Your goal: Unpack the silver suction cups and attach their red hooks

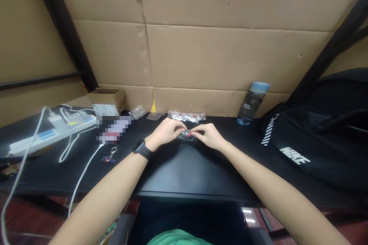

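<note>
My left hand (165,132), with a black watch on its wrist, and my right hand (209,135) meet over the middle of a black table (184,172). Both are closed in a pinch on a small clear plastic bag (187,134) with silver and red bits inside. The fingers cover most of that bag. Just behind the hands lies a longer clear packet (186,116) of small silver and red parts.
A white power strip (51,132) with white cables lies at the left, next to a small cardboard box (107,97) and a keychain (109,158). A water bottle (252,103) stands at the back right beside a black bag (319,141). Cardboard walls the back.
</note>
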Tool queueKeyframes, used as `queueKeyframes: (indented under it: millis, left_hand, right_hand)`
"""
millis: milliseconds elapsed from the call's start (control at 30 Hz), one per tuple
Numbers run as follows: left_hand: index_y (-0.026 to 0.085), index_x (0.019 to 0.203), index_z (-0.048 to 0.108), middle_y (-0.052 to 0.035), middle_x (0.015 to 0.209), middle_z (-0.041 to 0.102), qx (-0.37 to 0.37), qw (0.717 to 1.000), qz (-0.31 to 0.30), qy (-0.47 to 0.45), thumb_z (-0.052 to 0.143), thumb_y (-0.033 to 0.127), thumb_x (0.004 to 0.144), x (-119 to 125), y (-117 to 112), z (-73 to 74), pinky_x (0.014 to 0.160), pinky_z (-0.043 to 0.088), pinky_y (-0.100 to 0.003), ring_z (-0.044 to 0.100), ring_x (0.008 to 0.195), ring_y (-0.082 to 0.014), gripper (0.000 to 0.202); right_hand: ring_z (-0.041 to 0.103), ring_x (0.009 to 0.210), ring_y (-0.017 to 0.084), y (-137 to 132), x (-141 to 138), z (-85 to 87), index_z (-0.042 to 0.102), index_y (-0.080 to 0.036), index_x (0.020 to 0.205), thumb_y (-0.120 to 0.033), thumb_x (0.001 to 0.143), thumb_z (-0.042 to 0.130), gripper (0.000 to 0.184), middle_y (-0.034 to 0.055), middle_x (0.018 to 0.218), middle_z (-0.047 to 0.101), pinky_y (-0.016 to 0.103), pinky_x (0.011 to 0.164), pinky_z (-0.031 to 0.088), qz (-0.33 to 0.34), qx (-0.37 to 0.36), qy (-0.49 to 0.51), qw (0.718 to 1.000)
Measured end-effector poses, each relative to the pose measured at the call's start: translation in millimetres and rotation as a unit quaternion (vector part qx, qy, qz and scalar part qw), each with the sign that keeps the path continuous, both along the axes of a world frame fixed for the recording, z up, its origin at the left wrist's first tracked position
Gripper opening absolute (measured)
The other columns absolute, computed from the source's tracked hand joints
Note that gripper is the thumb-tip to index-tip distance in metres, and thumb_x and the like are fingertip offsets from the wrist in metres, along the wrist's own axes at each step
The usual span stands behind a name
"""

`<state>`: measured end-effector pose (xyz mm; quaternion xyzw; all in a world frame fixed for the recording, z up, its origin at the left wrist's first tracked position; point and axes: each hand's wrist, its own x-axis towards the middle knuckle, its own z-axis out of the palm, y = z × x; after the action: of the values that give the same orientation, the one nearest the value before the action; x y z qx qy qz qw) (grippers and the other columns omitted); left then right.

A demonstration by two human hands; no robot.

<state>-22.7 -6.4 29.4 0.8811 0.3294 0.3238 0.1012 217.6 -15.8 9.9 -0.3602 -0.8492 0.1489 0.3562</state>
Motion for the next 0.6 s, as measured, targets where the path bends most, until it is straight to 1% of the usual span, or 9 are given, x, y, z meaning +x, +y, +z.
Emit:
queueKeyframes:
  millis: [100, 167, 233, 300, 400, 433, 500, 567, 600]
  left_hand:
    - [0.023, 0.096, 0.078, -0.0012, 0.089, 0.078, -0.016, 1.0, -0.007, -0.013, 0.061, 0.022, 0.092, -0.5, -1.1, 1.5, 0.076, 0.051, -0.025, 0.072, 0.08, -0.0165, 0.018]
    - [0.022, 0.097, 0.077, -0.002, 0.088, 0.078, -0.048, 0.998, -0.015, -0.028, 0.061, 0.026, 0.093, -0.7, -2.2, 1.7, 0.074, 0.051, -0.025, 0.072, 0.078, -0.0163, 0.018]
    - [0.02, 0.101, 0.076, -0.0038, 0.089, 0.077, -0.106, 0.993, -0.031, -0.047, 0.066, 0.034, 0.09, -0.7, -2.2, 0.1, 0.071, 0.052, -0.025, 0.072, 0.077, -0.0168, 0.02]
    - [0.018, 0.103, 0.073, -0.0059, 0.091, 0.077, -0.166, 0.982, -0.048, -0.071, 0.072, 0.04, 0.085, -0.4, -0.2, -4.2, 0.069, 0.054, -0.025, 0.073, 0.076, -0.0177, 0.029]
    - [0.015, 0.101, 0.071, -0.0083, 0.089, 0.077, -0.239, 0.962, -0.059, -0.12, 0.077, 0.04, 0.081, 1.8, 6.3, -14.5, 0.071, 0.056, -0.027, 0.073, 0.077, -0.0189, 0.032]
    - [0.014, 0.099, 0.071, -0.0085, 0.087, 0.076, -0.26, 0.954, -0.056, -0.136, 0.077, 0.039, 0.081, 3.2, 8.8, -18.2, 0.071, 0.056, -0.027, 0.074, 0.077, -0.0192, 0.031]
    - [0.013, 0.097, 0.07, -0.0082, 0.08, 0.076, -0.3, 0.94, -0.046, -0.16, 0.08, 0.036, 0.079, 6.9, 12.8, -25.1, 0.07, 0.057, -0.028, 0.074, 0.074, -0.0197, 0.03]
    - [0.012, 0.094, 0.069, -0.0073, 0.073, 0.074, -0.338, 0.923, -0.035, -0.18, 0.081, 0.031, 0.077, 11.2, 14.8, -30.2, 0.067, 0.057, -0.028, 0.073, 0.069, -0.0194, 0.028]
    - [0.012, 0.093, 0.069, -0.0068, 0.071, 0.073, -0.356, 0.914, -0.031, -0.194, 0.081, 0.029, 0.077, 13.1, 14.9, -31.9, 0.067, 0.057, -0.029, 0.073, 0.067, -0.019, 0.027]
  right_hand:
    - [0.073, 0.078, 0.02, 0.7, 0.5, 0.2, 0.081, -0.024, 0.096, -0.03, 0.09, 0.068, 0.015, 0.0024, 0.091, 0.08, 0.03, 0.074, 0.054, -0.014, -0.026, 0.016, 0.999]
    - [0.073, 0.077, 0.02, 0.8, 1.5, 0.8, 0.081, -0.024, 0.095, -0.032, 0.09, 0.068, 0.016, 0.0029, 0.09, 0.08, 0.03, 0.074, 0.055, -0.021, -0.04, 0.018, 0.999]
    - [0.072, 0.078, 0.021, 1.5, 2.9, 1.3, 0.081, -0.024, 0.095, -0.033, 0.09, 0.068, 0.016, 0.0033, 0.09, 0.079, 0.031, 0.076, 0.055, -0.031, -0.055, 0.021, 0.998]
    - [0.072, 0.078, 0.021, 3.2, 4.4, 1.1, 0.081, -0.023, 0.095, -0.033, 0.09, 0.068, 0.017, 0.0038, 0.091, 0.079, 0.031, 0.076, 0.055, -0.039, -0.07, 0.028, 0.996]
    - [0.07, 0.076, 0.02, 6.1, 6.0, -1.1, 0.08, -0.022, 0.095, -0.035, 0.091, 0.067, 0.019, 0.0049, 0.091, 0.078, 0.032, 0.074, 0.055, -0.041, -0.079, 0.036, 0.995]
    - [0.07, 0.075, 0.02, 6.5, 6.2, -1.9, 0.079, -0.021, 0.097, -0.035, 0.092, 0.065, 0.02, 0.0053, 0.091, 0.078, 0.031, 0.073, 0.054, -0.044, -0.072, 0.036, 0.996]
    - [0.068, 0.077, 0.019, 5.4, 5.4, -2.7, 0.076, -0.021, 0.104, -0.036, 0.092, 0.064, 0.022, 0.0063, 0.095, 0.076, 0.032, 0.073, 0.055, -0.048, -0.03, 0.031, 0.998]
    - [0.068, 0.09, 0.021, 2.2, 3.1, -2.3, 0.071, -0.022, 0.115, -0.036, 0.089, 0.068, 0.03, 0.0084, 0.108, 0.073, 0.035, 0.083, 0.055, -0.034, 0.028, 0.011, 0.999]
    - [0.067, 0.098, 0.023, 0.2, 1.3, -1.7, 0.069, -0.022, 0.12, -0.037, 0.086, 0.072, 0.037, 0.0096, 0.115, 0.07, 0.038, 0.088, 0.055, -0.018, 0.051, -0.007, 0.999]
